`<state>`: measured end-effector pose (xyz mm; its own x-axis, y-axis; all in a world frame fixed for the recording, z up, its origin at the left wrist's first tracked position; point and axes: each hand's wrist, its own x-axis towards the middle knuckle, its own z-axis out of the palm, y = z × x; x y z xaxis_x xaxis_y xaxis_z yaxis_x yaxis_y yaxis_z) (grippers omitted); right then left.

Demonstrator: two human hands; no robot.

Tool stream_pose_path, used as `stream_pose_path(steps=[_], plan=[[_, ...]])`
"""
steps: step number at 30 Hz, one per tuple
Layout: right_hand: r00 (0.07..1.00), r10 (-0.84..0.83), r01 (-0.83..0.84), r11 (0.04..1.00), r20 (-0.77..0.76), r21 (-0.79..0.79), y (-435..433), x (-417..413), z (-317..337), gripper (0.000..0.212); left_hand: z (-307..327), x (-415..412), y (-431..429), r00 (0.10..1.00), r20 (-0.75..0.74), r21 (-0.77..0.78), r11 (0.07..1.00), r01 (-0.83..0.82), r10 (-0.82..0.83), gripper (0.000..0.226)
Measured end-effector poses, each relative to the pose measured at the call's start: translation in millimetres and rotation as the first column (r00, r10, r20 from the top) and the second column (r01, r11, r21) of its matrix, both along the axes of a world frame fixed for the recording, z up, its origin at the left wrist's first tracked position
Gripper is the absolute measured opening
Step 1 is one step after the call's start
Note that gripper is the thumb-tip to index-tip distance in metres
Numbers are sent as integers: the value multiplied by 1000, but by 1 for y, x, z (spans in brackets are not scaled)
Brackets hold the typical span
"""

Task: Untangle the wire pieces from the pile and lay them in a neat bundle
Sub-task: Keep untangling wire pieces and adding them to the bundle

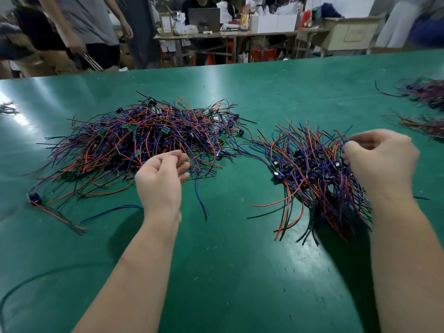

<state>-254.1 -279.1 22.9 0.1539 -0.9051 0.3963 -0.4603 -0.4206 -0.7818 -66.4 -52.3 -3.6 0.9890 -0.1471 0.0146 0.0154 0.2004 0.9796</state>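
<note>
A tangled pile (144,138) of red, blue and black wire pieces with small components lies on the green table (228,272), left of centre. To its right lies a more ordered bundle (312,169) of the same pieces, their ends fanning toward me. My left hand (161,179) hovers at the near edge of the pile, palm turned inward, fingers loosely curled and holding nothing. My right hand (379,159) is over the right side of the bundle, blurred, its fingertips pinching a wire piece at the bundle's top.
More wire heaps (427,92) lie at the table's far right, and a small clump (7,109) at the far left. A loose piece (36,198) sits left of the pile. People stand beyond the far edge, with a cluttered workbench (228,32) behind.
</note>
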Motion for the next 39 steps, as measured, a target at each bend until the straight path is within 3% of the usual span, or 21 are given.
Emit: stream_pose_path(steps=[2,5,7,12,15,17,21,23,25,27,29,31,33,35,37,39], plan=[[984,-52,59,997,-170,40,-7,-6,-3,16,-9,10,5,982,186,373,926,-64,-7,17],[868,54,43,982,-493,184,-8,-8,-10,11,-24,15,7,958,204,828,558,-58,-203,29],[821,100,33,975,-563,221,-7,-7,-11,11,-30,11,4,948,170,921,387,-55,-270,32],[883,86,-60,996,-461,71,3,5,-10,13,-30,15,8,904,341,909,336,-247,-259,24],[919,130,-152,988,-373,-29,16,14,-9,14,-28,17,11,903,352,902,346,-257,-246,18],[927,165,-192,980,-336,-48,22,21,-10,15,-27,16,11,886,394,872,403,-277,-244,8],[939,268,-279,960,-215,-23,39,34,-13,13,-19,9,9,821,539,640,725,-253,-189,9],[898,425,-416,905,-114,91,49,40,-14,15,-8,-1,6,702,702,419,868,-267,-123,11],[755,655,-631,715,26,302,63,45,-15,30,1,-18,1,559,824,258,939,-227,-92,13],[546,818,-791,431,184,434,78,48,-16,63,3,-39,-5,442,885,229,964,-133,-149,11],[364,865,-885,206,345,418,88,49,-17,81,-1,-62,-12,338,903,294,955,-37,-265,13],[268,869,-927,115,416,358,93,48,-17,73,-8,-78,-18,234,900,369,929,35,-367,17],[253,814,-941,81,523,329,95,46,-14,60,-11,-86,-21,191,892,404,912,75,-411,17],[308,694,-940,116,651,321,93,48,-12,47,-10,-85,-21,204,891,394,914,100,-406,17],[331,551,-943,159,766,293,89,51,-11,42,-8,-82,-21,255,899,340,934,106,-356,13],[318,467,-946,216,825,243,85,53,-10,41,-7,-80,-21,363,884,279,955,99,-296,12]])
